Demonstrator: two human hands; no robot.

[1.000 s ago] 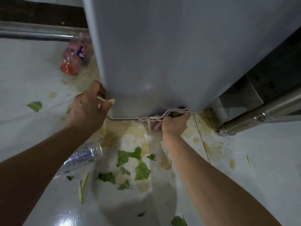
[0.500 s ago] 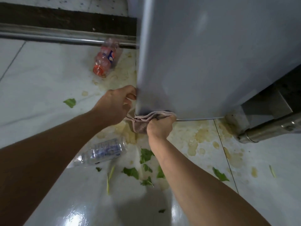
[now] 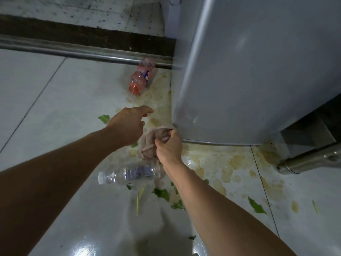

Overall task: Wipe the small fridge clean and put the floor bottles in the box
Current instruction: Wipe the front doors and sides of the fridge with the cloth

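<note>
Since the earlier frame the left hand (image 3: 127,126) has come off the lower corner of the grey small fridge (image 3: 258,71) and now hovers above the floor, fingers loosely extended and holding nothing. The right hand (image 3: 168,147) has drawn the crumpled pinkish cleaning cloth (image 3: 152,143) away from the fridge's bottom edge; its fingers are curled tightly round the cloth, just beside the fridge's near bottom corner. A clear plastic water bottle (image 3: 129,174) lies on its side on the white tiled floor (image 3: 46,108), below the cloth and partly under the right wrist. An orange-tinted plastic bottle with an orange cap (image 3: 143,76) lies near the fridge's far corner, against a metal floor rail (image 3: 73,52). Yellowish spill stains (image 3: 221,163) and green leaf scraps (image 3: 162,194) spread along the fridge's bottom edge.
</note>
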